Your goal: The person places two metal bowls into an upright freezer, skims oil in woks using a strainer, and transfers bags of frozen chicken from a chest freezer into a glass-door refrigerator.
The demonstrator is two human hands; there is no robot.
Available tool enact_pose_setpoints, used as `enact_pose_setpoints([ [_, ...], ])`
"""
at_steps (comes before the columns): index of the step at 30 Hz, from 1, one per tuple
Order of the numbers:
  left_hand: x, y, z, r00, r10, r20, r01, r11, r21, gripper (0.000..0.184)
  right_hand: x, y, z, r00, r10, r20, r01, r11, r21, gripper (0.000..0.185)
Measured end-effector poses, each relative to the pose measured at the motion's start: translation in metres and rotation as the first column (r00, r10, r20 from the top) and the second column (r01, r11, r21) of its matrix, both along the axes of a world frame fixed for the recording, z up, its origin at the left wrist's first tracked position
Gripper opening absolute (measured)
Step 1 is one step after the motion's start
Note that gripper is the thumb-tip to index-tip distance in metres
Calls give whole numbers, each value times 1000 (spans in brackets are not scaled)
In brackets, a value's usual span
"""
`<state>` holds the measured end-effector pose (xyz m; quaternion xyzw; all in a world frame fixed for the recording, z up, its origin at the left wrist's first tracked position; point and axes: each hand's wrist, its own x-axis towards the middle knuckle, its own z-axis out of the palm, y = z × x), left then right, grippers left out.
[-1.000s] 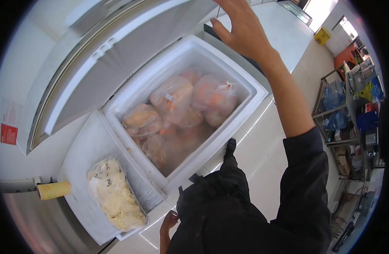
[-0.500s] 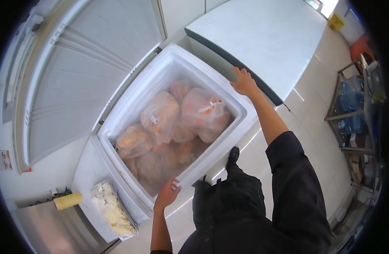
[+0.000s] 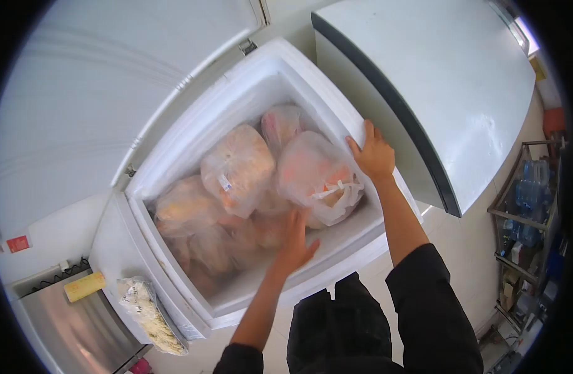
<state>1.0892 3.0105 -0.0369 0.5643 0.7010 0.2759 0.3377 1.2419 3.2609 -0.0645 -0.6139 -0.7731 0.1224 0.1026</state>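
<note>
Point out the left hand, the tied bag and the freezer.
Left hand [image 3: 294, 247]: head view, middle of the hand.
Tied bag [image 3: 312, 167]: head view, clear plastic side, above the white tie.
Freezer [image 3: 324, 92]: head view, bare white rim.

bright soft light | glare on white worktop [image 3: 436, 87] | fisheye-bent edges | dark corners

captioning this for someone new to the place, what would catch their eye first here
Probably the open chest freezer in the middle, with cloudy plastic bags of food piled inside. Next, the person's left hand with spread fingers near those bags, and the right hand at the freezer's right edge. At lower left, a bag of pale yellow food lies on a white surface.
</note>
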Motion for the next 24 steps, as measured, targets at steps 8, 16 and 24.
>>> enact_pose_setpoints([
  [8,-16,118,-116,831,-427,-356,456,890,-3,53,-9,3,-13,999,35,26,-39,979,201,60],
  [16,-15,104,-132,591,700,402,-443,698,-563,36,-10,5,-9,999,44,6,-44,974,221,58],
  [24,-10,31,-93,-94,857,506,-622,346,-702,33,-15,6,-8,1000,7,-13,-5,988,154,59],
])
